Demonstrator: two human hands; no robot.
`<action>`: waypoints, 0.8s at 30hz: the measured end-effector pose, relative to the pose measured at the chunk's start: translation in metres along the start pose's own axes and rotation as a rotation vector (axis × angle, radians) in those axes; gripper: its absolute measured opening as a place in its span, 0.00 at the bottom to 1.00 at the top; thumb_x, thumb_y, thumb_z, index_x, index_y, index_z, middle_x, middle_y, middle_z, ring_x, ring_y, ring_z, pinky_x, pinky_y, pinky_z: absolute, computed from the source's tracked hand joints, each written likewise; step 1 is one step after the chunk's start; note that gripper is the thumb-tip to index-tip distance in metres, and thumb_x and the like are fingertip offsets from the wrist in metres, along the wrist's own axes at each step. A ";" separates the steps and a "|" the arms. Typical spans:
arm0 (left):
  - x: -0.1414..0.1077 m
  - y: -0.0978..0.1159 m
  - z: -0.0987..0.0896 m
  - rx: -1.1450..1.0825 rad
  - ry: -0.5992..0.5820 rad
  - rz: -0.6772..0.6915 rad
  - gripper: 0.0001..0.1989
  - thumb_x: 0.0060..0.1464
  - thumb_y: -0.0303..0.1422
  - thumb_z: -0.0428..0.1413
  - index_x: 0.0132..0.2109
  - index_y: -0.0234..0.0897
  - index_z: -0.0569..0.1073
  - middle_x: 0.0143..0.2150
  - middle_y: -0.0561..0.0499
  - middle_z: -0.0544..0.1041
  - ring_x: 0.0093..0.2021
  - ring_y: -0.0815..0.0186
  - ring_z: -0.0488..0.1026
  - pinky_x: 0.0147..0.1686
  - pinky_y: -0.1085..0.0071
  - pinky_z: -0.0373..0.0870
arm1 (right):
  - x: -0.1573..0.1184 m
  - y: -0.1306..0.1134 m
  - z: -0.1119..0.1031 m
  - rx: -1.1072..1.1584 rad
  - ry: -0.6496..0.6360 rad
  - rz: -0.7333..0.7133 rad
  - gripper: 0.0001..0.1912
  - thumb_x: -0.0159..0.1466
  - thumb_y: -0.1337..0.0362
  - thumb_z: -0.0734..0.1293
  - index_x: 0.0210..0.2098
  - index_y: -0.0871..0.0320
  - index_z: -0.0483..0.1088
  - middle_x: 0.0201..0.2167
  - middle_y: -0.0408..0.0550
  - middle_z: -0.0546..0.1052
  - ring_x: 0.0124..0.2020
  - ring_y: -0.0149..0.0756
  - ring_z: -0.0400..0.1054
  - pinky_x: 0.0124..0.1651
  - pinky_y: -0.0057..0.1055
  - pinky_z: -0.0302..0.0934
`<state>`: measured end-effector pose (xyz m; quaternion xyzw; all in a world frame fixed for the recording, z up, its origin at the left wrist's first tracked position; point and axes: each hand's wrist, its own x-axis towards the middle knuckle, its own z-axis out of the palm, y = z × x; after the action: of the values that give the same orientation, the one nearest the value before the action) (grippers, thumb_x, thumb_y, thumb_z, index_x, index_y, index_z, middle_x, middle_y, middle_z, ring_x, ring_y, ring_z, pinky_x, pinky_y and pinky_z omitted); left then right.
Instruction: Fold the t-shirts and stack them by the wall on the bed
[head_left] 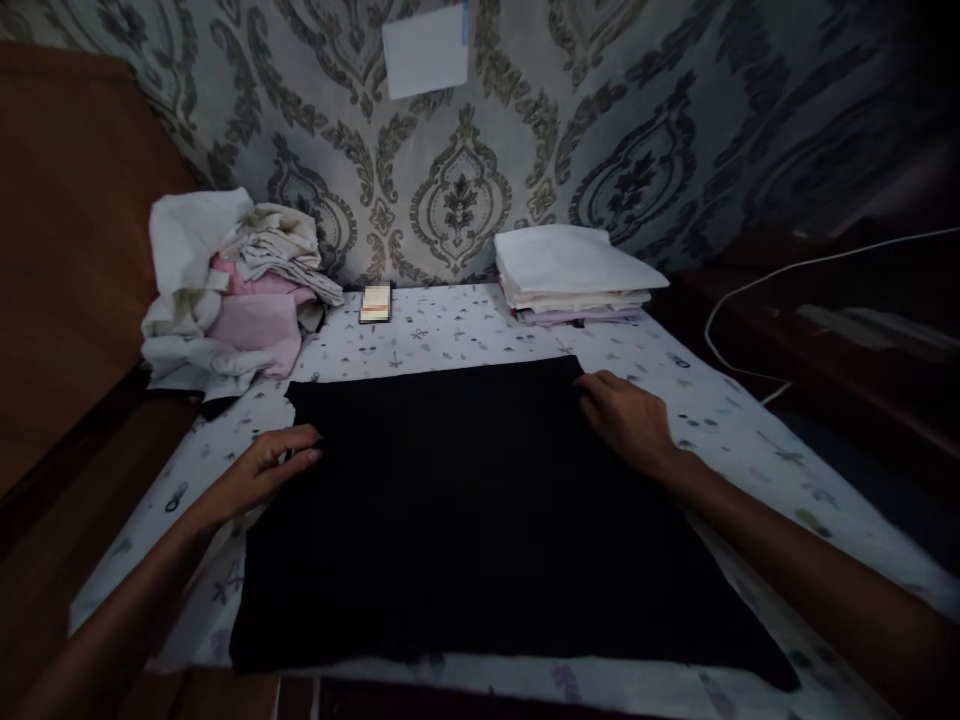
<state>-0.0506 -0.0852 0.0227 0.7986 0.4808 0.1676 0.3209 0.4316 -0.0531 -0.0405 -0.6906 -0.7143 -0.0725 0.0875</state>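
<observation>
A black garment (pixel 465 520) lies spread flat on a bed with a white printed sheet (pixel 427 335). At its left edge, near the upper corner, my left hand (pixel 281 465) pinches the black cloth between thumb and fingers. My right hand (pixel 626 415) grips the garment by its upper right edge, with the fingertips partly hidden against the dark fabric. The cloth's lower edge reaches close to the front edge of the bed, wider there than at the top.
A loose heap of white and pink clothes (pixel 259 320) lies at the back left. Near the wall is a phone (pixel 376 303) with a lit screen. A folded stack (pixel 577 270) sits at the back right. A white cable (pixel 709 325) hangs beyond the bed's right side.
</observation>
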 end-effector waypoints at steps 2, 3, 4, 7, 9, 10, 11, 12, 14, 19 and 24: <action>-0.003 -0.004 0.002 -0.005 -0.006 -0.012 0.17 0.64 0.45 0.49 0.40 0.39 0.77 0.37 0.49 0.77 0.36 0.63 0.73 0.38 0.70 0.71 | 0.001 0.001 0.002 0.015 0.002 0.002 0.19 0.66 0.64 0.55 0.50 0.54 0.73 0.50 0.54 0.77 0.44 0.50 0.73 0.33 0.38 0.64; -0.005 -0.006 0.004 0.004 -0.022 -0.005 0.16 0.63 0.43 0.50 0.42 0.40 0.77 0.39 0.48 0.78 0.38 0.62 0.74 0.41 0.69 0.72 | 0.001 0.001 0.004 0.019 0.000 0.002 0.20 0.66 0.64 0.55 0.50 0.54 0.73 0.50 0.54 0.77 0.45 0.50 0.73 0.33 0.39 0.65; -0.006 -0.008 0.006 0.024 -0.042 0.008 0.14 0.62 0.42 0.51 0.45 0.41 0.77 0.42 0.48 0.79 0.42 0.61 0.75 0.44 0.68 0.72 | 0.002 0.001 0.005 0.020 -0.003 0.001 0.20 0.66 0.64 0.55 0.50 0.54 0.73 0.50 0.55 0.77 0.44 0.51 0.73 0.33 0.40 0.65; -0.007 -0.010 0.011 0.140 -0.090 0.055 0.14 0.61 0.37 0.52 0.51 0.43 0.77 0.50 0.46 0.77 0.49 0.59 0.74 0.52 0.63 0.70 | 0.003 0.001 0.006 0.012 -0.017 0.006 0.19 0.66 0.64 0.56 0.50 0.53 0.73 0.51 0.54 0.76 0.44 0.51 0.73 0.33 0.40 0.65; -0.007 -0.009 0.012 0.210 -0.112 0.075 0.14 0.62 0.36 0.50 0.50 0.43 0.77 0.49 0.46 0.77 0.49 0.58 0.74 0.52 0.63 0.70 | 0.003 0.001 0.006 0.007 -0.026 0.005 0.19 0.65 0.64 0.56 0.50 0.53 0.74 0.51 0.54 0.76 0.43 0.50 0.73 0.33 0.40 0.65; -0.007 -0.008 0.012 0.225 -0.122 0.081 0.14 0.62 0.36 0.50 0.49 0.42 0.77 0.49 0.46 0.77 0.49 0.59 0.74 0.52 0.63 0.70 | 0.004 0.001 0.004 0.004 -0.028 0.001 0.19 0.65 0.64 0.56 0.50 0.53 0.74 0.51 0.54 0.76 0.42 0.50 0.73 0.32 0.40 0.65; -0.006 -0.007 0.011 0.232 -0.129 0.083 0.14 0.63 0.36 0.50 0.49 0.42 0.77 0.49 0.46 0.77 0.49 0.59 0.75 0.51 0.63 0.71 | 0.004 0.000 0.003 -0.001 -0.031 -0.006 0.20 0.66 0.64 0.56 0.51 0.54 0.74 0.51 0.55 0.76 0.42 0.50 0.73 0.32 0.40 0.65; -0.006 -0.006 0.011 0.241 -0.133 0.080 0.14 0.62 0.35 0.50 0.52 0.42 0.75 0.50 0.46 0.77 0.49 0.60 0.75 0.51 0.64 0.71 | 0.004 0.000 0.000 -0.011 -0.035 -0.015 0.20 0.66 0.64 0.56 0.51 0.55 0.74 0.50 0.55 0.76 0.42 0.50 0.73 0.31 0.39 0.65; -0.007 -0.003 0.010 0.297 -0.133 0.079 0.20 0.60 0.30 0.50 0.58 0.43 0.71 0.54 0.46 0.75 0.51 0.60 0.74 0.51 0.64 0.71 | 0.003 -0.002 -0.006 -0.045 -0.042 -0.021 0.19 0.66 0.65 0.57 0.51 0.56 0.74 0.50 0.56 0.76 0.40 0.48 0.73 0.30 0.37 0.65; -0.009 0.003 0.017 0.514 -0.125 0.183 0.25 0.56 0.23 0.49 0.60 0.41 0.69 0.53 0.44 0.76 0.53 0.57 0.73 0.54 0.61 0.69 | -0.012 -0.042 -0.022 0.019 -0.058 -0.123 0.17 0.65 0.62 0.63 0.53 0.56 0.71 0.55 0.57 0.71 0.37 0.43 0.74 0.30 0.35 0.67; -0.004 0.000 0.020 0.319 0.007 0.104 0.15 0.65 0.38 0.46 0.45 0.38 0.75 0.41 0.48 0.78 0.39 0.62 0.76 0.41 0.69 0.70 | -0.037 -0.154 -0.029 0.382 -0.091 -0.660 0.21 0.66 0.63 0.67 0.58 0.54 0.66 0.59 0.55 0.69 0.53 0.44 0.70 0.52 0.41 0.68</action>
<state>-0.0408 -0.0953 0.0084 0.8626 0.4605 0.1082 0.1791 0.2801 -0.1012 -0.0182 -0.3972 -0.9019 0.0685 0.1549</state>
